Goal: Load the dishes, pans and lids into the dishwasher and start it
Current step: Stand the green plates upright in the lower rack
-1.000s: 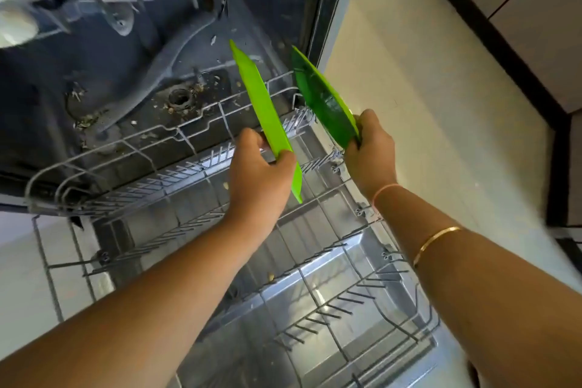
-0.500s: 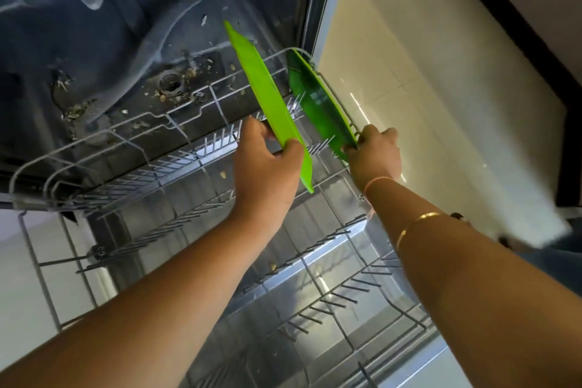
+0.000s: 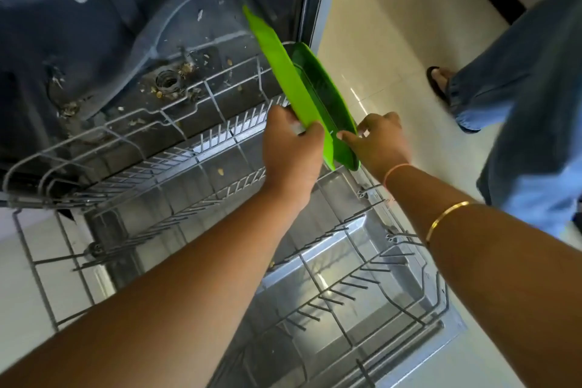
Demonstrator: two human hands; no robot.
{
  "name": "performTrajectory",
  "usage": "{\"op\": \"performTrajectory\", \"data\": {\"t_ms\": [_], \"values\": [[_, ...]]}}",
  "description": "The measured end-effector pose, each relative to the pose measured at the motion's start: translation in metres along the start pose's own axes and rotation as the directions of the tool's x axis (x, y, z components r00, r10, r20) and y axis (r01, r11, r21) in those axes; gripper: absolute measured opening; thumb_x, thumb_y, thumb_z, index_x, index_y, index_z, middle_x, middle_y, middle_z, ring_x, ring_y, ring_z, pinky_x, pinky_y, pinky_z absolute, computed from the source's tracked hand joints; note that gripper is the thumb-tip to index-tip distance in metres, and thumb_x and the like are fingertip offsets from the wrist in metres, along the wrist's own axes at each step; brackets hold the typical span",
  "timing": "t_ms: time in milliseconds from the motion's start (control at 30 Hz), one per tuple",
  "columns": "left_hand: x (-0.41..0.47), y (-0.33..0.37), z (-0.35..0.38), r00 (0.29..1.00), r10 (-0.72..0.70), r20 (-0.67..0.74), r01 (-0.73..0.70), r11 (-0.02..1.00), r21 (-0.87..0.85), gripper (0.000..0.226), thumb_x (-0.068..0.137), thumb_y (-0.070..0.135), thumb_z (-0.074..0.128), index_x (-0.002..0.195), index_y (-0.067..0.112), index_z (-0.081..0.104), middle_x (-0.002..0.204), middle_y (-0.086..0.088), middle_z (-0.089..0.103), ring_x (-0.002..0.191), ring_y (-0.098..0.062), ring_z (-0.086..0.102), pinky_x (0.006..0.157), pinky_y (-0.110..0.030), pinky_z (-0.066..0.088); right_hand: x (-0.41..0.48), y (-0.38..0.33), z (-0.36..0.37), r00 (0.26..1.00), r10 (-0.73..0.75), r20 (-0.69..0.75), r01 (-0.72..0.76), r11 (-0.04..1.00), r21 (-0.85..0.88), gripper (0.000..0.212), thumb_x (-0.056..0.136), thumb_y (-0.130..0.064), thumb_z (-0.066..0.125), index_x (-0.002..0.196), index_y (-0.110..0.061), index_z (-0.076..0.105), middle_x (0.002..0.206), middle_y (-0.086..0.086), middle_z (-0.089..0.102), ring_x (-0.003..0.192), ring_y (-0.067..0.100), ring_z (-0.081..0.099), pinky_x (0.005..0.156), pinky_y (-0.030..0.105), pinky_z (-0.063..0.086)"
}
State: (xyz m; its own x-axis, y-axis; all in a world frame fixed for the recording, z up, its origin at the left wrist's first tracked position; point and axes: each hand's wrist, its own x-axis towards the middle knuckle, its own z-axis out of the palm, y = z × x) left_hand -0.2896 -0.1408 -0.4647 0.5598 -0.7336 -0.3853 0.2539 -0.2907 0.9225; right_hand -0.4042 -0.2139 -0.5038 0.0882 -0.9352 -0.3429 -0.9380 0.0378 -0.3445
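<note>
The right hand (image 3: 382,145) has lowered its green plate (image 3: 321,88) into the dishwasher's lower rack (image 3: 239,123) and pinches its rim. The left hand (image 3: 293,151), clamped on the second green plate (image 3: 280,66), has brought it just beside the first, probably to slot next.

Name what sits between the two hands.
Head view: two green plates on edge; left hand grips the left plate, right hand pinches the right plate.

Slim gold bangle (image 3: 447,215) and pink thread (image 3: 397,169) on right forearm (image 3: 491,277)
</note>
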Motion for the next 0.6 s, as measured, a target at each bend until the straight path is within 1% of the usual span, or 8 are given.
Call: {"op": "performTrajectory", "data": {"t_ms": [67, 167, 200, 267, 333, 433, 500, 600], "values": [[0.003, -0.001, 0.013, 0.999, 0.039, -0.025, -0.038, 0.999, 0.037, 0.033, 0.078, -0.007, 0.052, 0.067, 0.02, 0.037, 0.067, 0.002, 0.047, 0.056, -0.011, 0.043, 0.061, -0.031, 0.045, 0.004, -0.002, -0.003, 1.0, -0.019, 0.009, 0.019, 1.0, 0.008, 0.036, 0.088, -0.042, 0.06, 0.105, -0.011, 0.062, 0.118, 0.012, 0.046, 0.098, 0.03, 0.054, 0.08, 0.031, 0.04], [0.005, 0.0, 0.033, 0.996, 0.09, 0.015, -0.091, 0.992, 0.092, 0.037, 0.079, -0.009, 0.052, 0.066, 0.021, 0.035, 0.068, 0.005, 0.045, 0.056, -0.001, 0.042, 0.051, -0.012, 0.036, 0.007, -0.003, -0.01, 0.999, -0.049, 0.014, 0.049, 0.999, -0.018, 0.024, 0.089, -0.026, 0.057, 0.106, -0.011, 0.065, 0.119, 0.015, 0.047, 0.102, 0.032, 0.054, 0.085, 0.031, 0.04], [0.006, 0.0, 0.039, 0.994, 0.103, 0.023, -0.105, 0.987, 0.121, 0.038, 0.079, -0.008, 0.053, 0.066, 0.021, 0.034, 0.069, 0.005, 0.044, 0.057, 0.001, 0.042, 0.05, -0.009, 0.035, 0.008, -0.003, -0.012, 0.998, -0.061, 0.013, 0.061, 0.998, -0.024, 0.023, 0.089, -0.02, 0.054, 0.106, -0.01, 0.066, 0.119, 0.016, 0.047, 0.102, 0.034, 0.054, 0.087, 0.032, 0.04], [0.008, -0.003, 0.046, 0.992, 0.124, 0.005, -0.124, 0.979, 0.163, 0.039, 0.079, -0.006, 0.054, 0.065, 0.022, 0.031, 0.07, 0.003, 0.042, 0.059, -0.004, 0.041, 0.05, -0.005, 0.035, 0.008, -0.003, -0.014, 0.996, -0.087, 0.016, 0.087, 0.995, -0.041, 0.025, 0.088, -0.011, 0.05, 0.108, -0.007, 0.066, 0.119, 0.018, 0.048, 0.103, 0.035, 0.054, 0.089, 0.034, 0.041], [0.011, -0.006, 0.05, 0.992, 0.129, -0.004, -0.126, 0.972, 0.196, 0.038, 0.08, -0.006, 0.054, 0.065, 0.021, 0.03, 0.076, -0.002, 0.044, 0.059, -0.008, 0.04, 0.049, -0.004, 0.034, 0.008, -0.004, -0.016, 0.993, -0.119, 0.018, 0.12, 0.991, -0.059, 0.026, 0.087, -0.008, 0.049, 0.107, -0.006, 0.066, 0.117, 0.019, 0.051, 0.104, 0.034, 0.053, 0.088, 0.035, 0.041], [0.012, -0.012, 0.052, 0.991, 0.132, 0.007, -0.128, 0.953, 0.275, 0.026, 0.082, -0.003, 0.055, 0.074, 0.012, 0.036, 0.087, -0.009, 0.046, 0.058, -0.006, 0.038, 0.052, -0.005, 0.035, 0.011, -0.003, -0.016, 0.986, -0.165, 0.031, 0.167, 0.981, -0.094, 0.025, 0.088, -0.008, 0.048, 0.104, -0.003, 0.067, 0.112, 0.02, 0.055, 0.107, 0.033, 0.051, 0.082, 0.033, 0.039], [0.011, -0.014, 0.052, 0.988, 0.156, -0.002, -0.148, 0.943, 0.299, 0.019, 0.082, -0.003, 0.056, 0.081, 0.007, 0.04, 0.092, -0.016, 0.05, 0.066, -0.016, 0.044, 0.054, -0.008, 0.034, 0.014, -0.003, -0.015, 0.983, -0.179, 0.034, 0.182, 0.977, -0.114, 0.025, 0.09, -0.01, 0.048, 0.105, -0.005, 0.067, 0.113, 0.019, 0.056, 0.106, 0.031, 0.051, 0.079, 0.03, 0.036], [0.006, -0.018, 0.055, 0.983, 0.176, -0.043, -0.156, 0.943, 0.295, 0.013, 0.08, -0.003, 0.058, 0.09, -0.005, 0.051, 0.1, -0.025, 0.056, 0.087, -0.034, 0.055, 0.061, -0.016, 0.036, 0.018, 0.0, -0.014, 0.983, -0.181, 0.033, 0.184, 0.975, -0.126, 0.023, 0.092, -0.014, 0.049, 0.104, -0.008, 0.068, 0.113, 0.017, 0.055, 0.102, 0.031, 0.053, 0.079, 0.029, 0.036]]}}
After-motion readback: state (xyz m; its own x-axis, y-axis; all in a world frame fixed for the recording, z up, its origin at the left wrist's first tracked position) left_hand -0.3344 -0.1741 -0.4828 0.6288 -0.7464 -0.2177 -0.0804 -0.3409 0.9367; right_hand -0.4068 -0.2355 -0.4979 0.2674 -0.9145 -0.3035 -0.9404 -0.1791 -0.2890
